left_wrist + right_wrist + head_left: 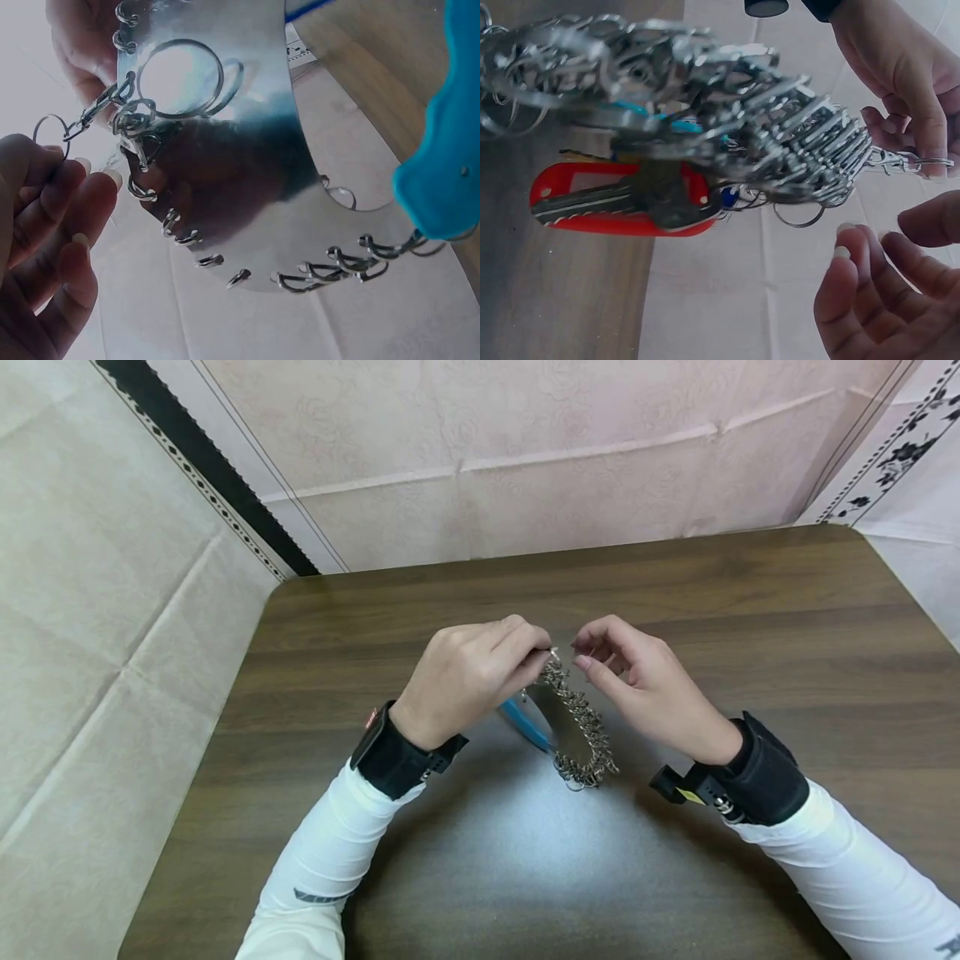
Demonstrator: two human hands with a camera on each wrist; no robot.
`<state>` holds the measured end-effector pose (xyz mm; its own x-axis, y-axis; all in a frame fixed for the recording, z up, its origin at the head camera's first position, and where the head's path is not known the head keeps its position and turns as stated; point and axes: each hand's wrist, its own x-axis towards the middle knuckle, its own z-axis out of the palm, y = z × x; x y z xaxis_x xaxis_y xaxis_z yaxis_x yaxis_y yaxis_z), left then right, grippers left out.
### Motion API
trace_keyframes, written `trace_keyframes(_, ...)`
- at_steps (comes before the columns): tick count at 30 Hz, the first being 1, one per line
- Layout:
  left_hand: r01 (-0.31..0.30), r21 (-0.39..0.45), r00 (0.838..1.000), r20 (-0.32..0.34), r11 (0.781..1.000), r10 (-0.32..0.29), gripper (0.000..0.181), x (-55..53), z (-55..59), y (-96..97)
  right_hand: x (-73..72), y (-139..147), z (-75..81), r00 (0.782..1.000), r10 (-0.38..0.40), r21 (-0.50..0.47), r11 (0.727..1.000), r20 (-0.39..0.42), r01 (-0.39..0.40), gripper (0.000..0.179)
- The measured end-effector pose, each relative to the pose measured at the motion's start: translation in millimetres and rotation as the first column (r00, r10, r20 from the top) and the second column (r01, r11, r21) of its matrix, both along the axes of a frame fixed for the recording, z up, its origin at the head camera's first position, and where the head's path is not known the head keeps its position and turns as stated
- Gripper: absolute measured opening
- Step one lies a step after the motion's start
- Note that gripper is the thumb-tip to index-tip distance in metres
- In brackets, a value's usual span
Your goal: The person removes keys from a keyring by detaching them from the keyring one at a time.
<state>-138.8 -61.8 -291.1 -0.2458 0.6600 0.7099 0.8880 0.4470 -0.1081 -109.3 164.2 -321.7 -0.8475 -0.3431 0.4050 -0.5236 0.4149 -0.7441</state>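
Observation:
In the head view my left hand (pixel 480 672) pinches a small split ring (pixel 49 115) between thumb and fingers. A short chain link (pixel 94 109) joins that ring to a shiny metal plate (pixel 247 180) with a blue handle (pixel 525 725). Many metal rings (pixel 588 727) line the plate's edge. The right hand (pixel 648 685) hovers just right of them, fingers loosely bent, holding nothing visible. Under the rings in the right wrist view hang a silver key (pixel 592 202) and a red key tag (pixel 630 229).
Both hands are above a dark brown wooden table (pixel 487 868). Pale patterned cloth (pixel 525 427) hangs behind its far edge, with more cloth (pixel 112 610) to the left. Each wrist wears a black strap (pixel 765 772) with a camera.

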Motion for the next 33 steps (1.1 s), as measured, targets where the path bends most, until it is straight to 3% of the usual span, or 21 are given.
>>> trace_keyframes(11, -0.024, 0.022, 0.999, 0.047, 0.999, 0.023, 0.005, 0.2, 3.4, -2.2, -3.5, -0.6, -7.3, 0.991, 0.086, 0.085, 0.992, 0.104, -0.095, 0.032)
trace_keyframes(17, -0.036, 0.031, 0.998, 0.051, 0.999, 0.034, 0.005, 0.5, 3.0, -3.3, -5.2, -1.7, -8.2, 0.978, 0.107, 0.091, 0.988, 0.181, -0.125, 0.028)
trace_keyframes(24, -0.050, 0.043, 0.997, 0.068, 0.998, 0.047, 0.004, 0.0, 2.9, -3.6, -11.7, -0.9, -11.6, 0.920, 0.174, 0.017, 0.981, 0.352, -0.192, 0.027)
trace_keyframes(33, -0.081, 0.039, 0.995, 0.066, 0.996, 0.078, 0.010, -2.5, 1.7, -2.9, -18.6, -3.1, -25.5, 0.833, 0.333, -0.075, 0.939, 0.441, -0.335, 0.018)
